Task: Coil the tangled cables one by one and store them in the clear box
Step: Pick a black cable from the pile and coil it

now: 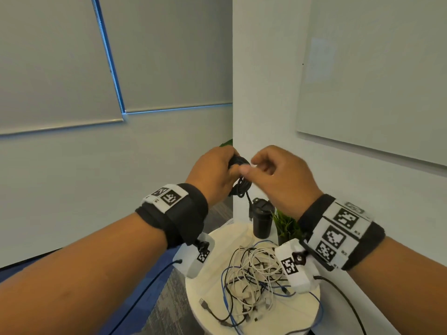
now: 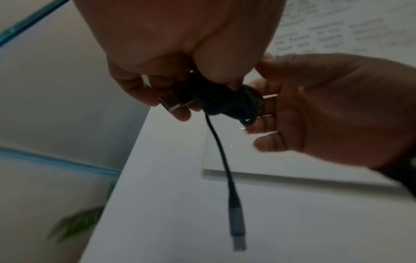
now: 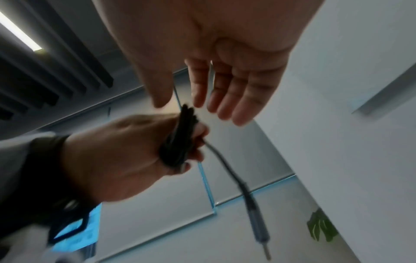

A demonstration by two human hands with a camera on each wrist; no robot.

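Observation:
My left hand (image 1: 231, 165) is raised above the table and grips a coiled black cable (image 1: 239, 183), with the fingers wrapped round the bundle (image 2: 225, 101). One loose end with a plug (image 1: 250, 215) hangs down from the coil (image 3: 180, 140). My right hand (image 1: 251, 166) hovers just right of the coil. Its fingers (image 3: 225, 99) are relaxed and hold nothing, their tips close to the top of the bundle. A tangle of white, black and blue cables (image 1: 254, 274) lies on the round white table (image 1: 208, 284) below. I cannot make out the clear box.
A black tumbler (image 1: 262, 220) and a small green plant (image 1: 286, 226) stand at the table's far side, against a white pillar (image 1: 261, 93). A whiteboard (image 1: 377, 81) hangs on the right wall. Carpeted floor (image 1: 157, 305) lies to the left of the table.

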